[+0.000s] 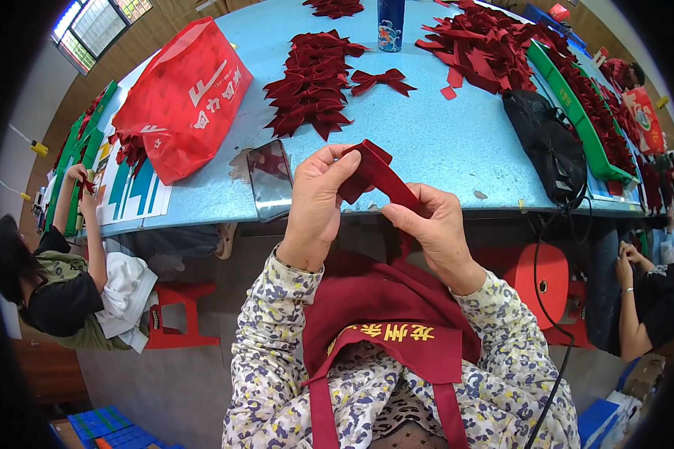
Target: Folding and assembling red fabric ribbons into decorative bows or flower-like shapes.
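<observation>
Both hands, left hand [318, 198] and right hand [433, 228], pinch a folded dark red fabric ribbon strip [374, 173] near the pale blue worktop [442, 142] edge.

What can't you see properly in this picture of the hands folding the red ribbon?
- Head view: the middle of the dark red ribbon is covered by the left hand and right hand, so its fold is unclear.
- The blue can is cut off by the top edge.
- The phone screen only shows reflections.
- The far bows beside the green tray are too small and bent by the lens.
</observation>
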Tool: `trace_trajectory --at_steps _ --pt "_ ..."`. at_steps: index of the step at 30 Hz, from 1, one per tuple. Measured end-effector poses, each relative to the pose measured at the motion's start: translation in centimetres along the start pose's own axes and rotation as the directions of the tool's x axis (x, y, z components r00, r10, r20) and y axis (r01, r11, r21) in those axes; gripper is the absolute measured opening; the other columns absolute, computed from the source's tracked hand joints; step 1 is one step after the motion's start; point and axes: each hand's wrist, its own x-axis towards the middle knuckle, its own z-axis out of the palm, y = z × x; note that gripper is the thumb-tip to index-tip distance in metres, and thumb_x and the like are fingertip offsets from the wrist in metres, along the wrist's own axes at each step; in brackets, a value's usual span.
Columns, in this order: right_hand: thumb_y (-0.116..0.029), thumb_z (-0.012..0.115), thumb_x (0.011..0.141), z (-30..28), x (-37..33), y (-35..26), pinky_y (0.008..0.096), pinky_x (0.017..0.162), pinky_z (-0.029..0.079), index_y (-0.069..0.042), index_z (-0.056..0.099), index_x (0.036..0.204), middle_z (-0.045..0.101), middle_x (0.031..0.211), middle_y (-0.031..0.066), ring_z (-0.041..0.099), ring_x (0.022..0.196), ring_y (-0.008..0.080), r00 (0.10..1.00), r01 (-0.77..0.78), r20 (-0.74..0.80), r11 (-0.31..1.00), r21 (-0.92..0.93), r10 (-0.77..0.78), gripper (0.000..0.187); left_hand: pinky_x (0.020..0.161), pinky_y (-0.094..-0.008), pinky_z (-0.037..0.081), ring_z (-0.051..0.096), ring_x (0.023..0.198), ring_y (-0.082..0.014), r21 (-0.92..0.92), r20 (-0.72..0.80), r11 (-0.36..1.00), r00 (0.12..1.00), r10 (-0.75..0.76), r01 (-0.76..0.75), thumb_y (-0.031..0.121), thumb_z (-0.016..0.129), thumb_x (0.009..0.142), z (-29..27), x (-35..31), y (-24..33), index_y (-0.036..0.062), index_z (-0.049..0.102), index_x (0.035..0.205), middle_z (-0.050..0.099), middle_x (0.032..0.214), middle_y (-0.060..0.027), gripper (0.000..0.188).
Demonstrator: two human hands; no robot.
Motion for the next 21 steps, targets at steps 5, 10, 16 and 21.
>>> trace_trajectory --at_steps 5,10,16,21 --pt "-0.009 0.073 0.081 -0.3 0.1 1.9 0.0174 0.060 0.040 -0.003 0.063 0.088 0.060 0.077 -0.0032 0.050 0.066 0.0017 1.000 -0.020 0.009 0.995 0.094 0.019 0.013 0.078 -0.0303 0.055 0.066 0.084 -0.0156 -0.095 -0.013 0.990 0.994 -0.108 0.106 0.010 0.060 0.090 -0.2 -0.3 -0.2 0.0007 0.060 0.104 0.067 0.097 -0.0085 0.017" --pt "-0.012 0.074 0.081 -1.1 0.2 3.2 0.0174 0.057 0.039 -0.004 0.062 0.084 0.059 0.075 -0.0036 0.050 0.066 0.0014 0.997 -0.061 0.057 0.980 0.190 0.051 0.015 0.076 -0.0310 0.055 0.066 0.082 -0.0153 -0.128 -0.044 0.983 0.989 -0.140 0.134 0.010 0.059 0.091 0.4 -0.4 -0.4 0.0004 0.060 0.102 0.067 0.095 -0.0083 0.015" --pt "-0.011 0.073 0.082 -1.3 -0.1 3.1 0.0173 0.060 0.040 -0.004 0.061 0.087 0.060 0.079 -0.0033 0.050 0.069 0.0017 0.997 -0.050 0.074 0.960 0.274 0.030 0.015 0.075 -0.0307 0.055 0.066 0.081 -0.0151 -0.139 -0.026 0.981 0.989 -0.143 0.138 0.011 0.058 0.091 1.0 -0.1 -0.7 0.0001 0.059 0.101 0.067 0.094 -0.0085 0.015" --pt "-0.009 0.072 0.082 -1.6 -0.3 3.6 0.0198 0.067 0.043 -0.004 0.060 0.091 0.061 0.082 -0.0003 0.054 0.071 0.0056 0.994 -0.080 0.092 0.945 0.316 0.053 0.016 0.079 -0.0348 0.056 0.067 0.090 -0.0203 -0.135 0.014 0.981 0.990 -0.141 0.141 0.011 0.060 0.090 0.4 0.1 -1.2 0.0000 0.059 0.106 0.067 0.100 -0.0110 0.019"
